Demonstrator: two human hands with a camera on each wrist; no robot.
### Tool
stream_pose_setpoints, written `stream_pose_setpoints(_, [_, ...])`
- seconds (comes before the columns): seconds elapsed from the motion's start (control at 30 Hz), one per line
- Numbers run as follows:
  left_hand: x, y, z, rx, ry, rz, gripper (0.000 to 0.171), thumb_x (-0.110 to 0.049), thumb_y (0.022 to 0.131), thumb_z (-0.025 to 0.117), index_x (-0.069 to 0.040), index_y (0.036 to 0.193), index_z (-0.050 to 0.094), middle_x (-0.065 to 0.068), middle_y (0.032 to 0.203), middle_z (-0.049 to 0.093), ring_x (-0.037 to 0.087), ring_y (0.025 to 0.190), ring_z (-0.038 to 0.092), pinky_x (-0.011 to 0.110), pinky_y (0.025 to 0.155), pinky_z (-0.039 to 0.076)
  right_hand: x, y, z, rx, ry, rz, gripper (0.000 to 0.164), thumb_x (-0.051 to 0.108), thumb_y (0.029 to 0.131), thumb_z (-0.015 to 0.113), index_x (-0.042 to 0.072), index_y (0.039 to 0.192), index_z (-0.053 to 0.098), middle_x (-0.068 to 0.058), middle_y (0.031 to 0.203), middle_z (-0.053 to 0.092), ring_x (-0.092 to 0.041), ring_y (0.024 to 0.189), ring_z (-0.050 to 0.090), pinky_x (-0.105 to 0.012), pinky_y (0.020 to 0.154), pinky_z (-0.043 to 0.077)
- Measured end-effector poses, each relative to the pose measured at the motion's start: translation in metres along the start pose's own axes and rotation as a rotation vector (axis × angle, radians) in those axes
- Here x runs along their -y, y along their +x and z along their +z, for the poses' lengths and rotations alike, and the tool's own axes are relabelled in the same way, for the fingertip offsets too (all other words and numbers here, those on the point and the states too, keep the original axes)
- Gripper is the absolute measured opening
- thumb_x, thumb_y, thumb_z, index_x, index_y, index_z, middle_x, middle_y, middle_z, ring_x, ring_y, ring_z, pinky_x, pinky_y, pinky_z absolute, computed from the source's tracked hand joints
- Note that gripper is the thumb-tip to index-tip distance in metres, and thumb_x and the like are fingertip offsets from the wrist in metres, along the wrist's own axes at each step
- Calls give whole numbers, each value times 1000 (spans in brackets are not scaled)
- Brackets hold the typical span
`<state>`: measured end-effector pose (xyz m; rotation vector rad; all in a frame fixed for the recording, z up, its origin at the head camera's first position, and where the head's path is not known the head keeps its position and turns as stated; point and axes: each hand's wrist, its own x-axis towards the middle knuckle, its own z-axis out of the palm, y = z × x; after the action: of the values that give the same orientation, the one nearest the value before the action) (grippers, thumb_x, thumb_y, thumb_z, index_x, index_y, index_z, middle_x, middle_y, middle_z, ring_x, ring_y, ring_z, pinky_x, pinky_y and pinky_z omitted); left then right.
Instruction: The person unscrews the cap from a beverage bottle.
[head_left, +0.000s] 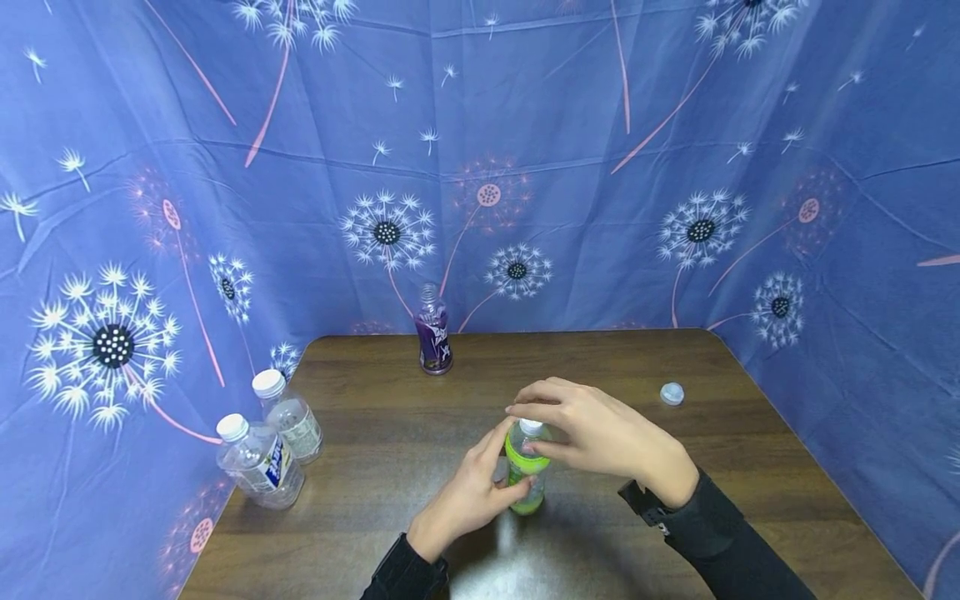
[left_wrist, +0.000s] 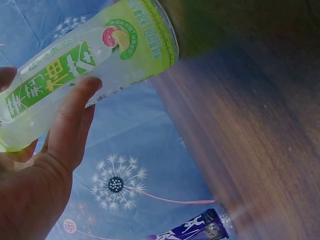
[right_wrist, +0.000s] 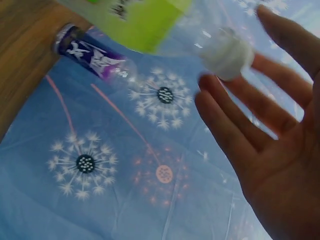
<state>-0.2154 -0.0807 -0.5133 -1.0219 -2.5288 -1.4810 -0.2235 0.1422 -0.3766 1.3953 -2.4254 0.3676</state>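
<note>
A clear plastic bottle (head_left: pixel 526 454) with a bright green label stands upright near the front middle of the table. My left hand (head_left: pixel 467 498) grips its side, thumb on one face and fingers on the other. White and screw-shaped, the bottle cap (right_wrist: pixel 231 59) sits on the bottle's neck. Around that cap my right hand (head_left: pixel 609 435) hovers with fingers spread and slightly bent. In the right wrist view its thumb stands off from the cap, while the other fingers reach close behind it. Green label artwork with a grapefruit picture (left_wrist: pixel 111 37) shows in the left wrist view.
An uncapped bottle with a purple label (head_left: pixel 435 340) stands at the back of the wooden table (head_left: pixel 600 358). Two clear bottles with white caps (head_left: pixel 264 468) stand at the left edge. A loose pale cap (head_left: pixel 672 393) lies to the right. Blue dandelion-patterned cloth (head_left: pixel 570 183) surrounds the table.
</note>
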Motion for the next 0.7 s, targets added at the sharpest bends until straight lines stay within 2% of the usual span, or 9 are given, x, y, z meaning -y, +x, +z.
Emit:
stream_pose_setpoints(0.13, [1, -2, 1, 1, -21, -8, 86, -22, 98, 75, -34, 164, 21, 5, 148, 53, 24, 123, 63, 28, 78, 61, -1, -2, -6, 65, 81, -52, 33, 6, 93, 77, 15, 124, 75, -3, 138, 67, -20, 122, 67, -34, 93, 60])
stream_pose_setpoints(0.27, [1, -3, 2, -13, -15, -3, 84, -20, 96, 77, -36, 161, 26, 3, 150, 52, 22, 122, 63, 29, 78, 61, -3, -1, -8, 113, 78, -78, 43, -10, 89, 70, 15, 123, 77, -4, 135, 70, -19, 122, 69, -31, 92, 60])
stream_pose_setpoints(0.33, [1, -2, 2, -15, -13, 5, 85, -19, 96, 77, -36, 161, 26, 2, 150, 52, 22, 122, 63, 29, 79, 61, -4, 0, -9, 131, 86, -83, 46, -13, 88, 68, 14, 123, 77, -4, 132, 71, -19, 120, 70, -29, 90, 61])
stream_pose_setpoints(0.53, [2, 0, 2, -15, 0, 25, 84, -20, 97, 76, -32, 162, 25, 5, 151, 52, 21, 126, 62, 32, 90, 60, -6, 3, -12, 158, 124, -48, 38, -7, 93, 71, 13, 125, 77, -3, 128, 72, -17, 116, 70, -25, 88, 60])
stream_pose_setpoints(0.7, [2, 2, 3, -27, 26, 10, 88, -21, 96, 77, -31, 165, 23, 5, 153, 51, 18, 126, 59, 34, 84, 62, -6, 5, -12, 135, 107, -22, 34, 0, 95, 73, 13, 126, 76, 0, 122, 72, -13, 111, 70, -26, 88, 60])
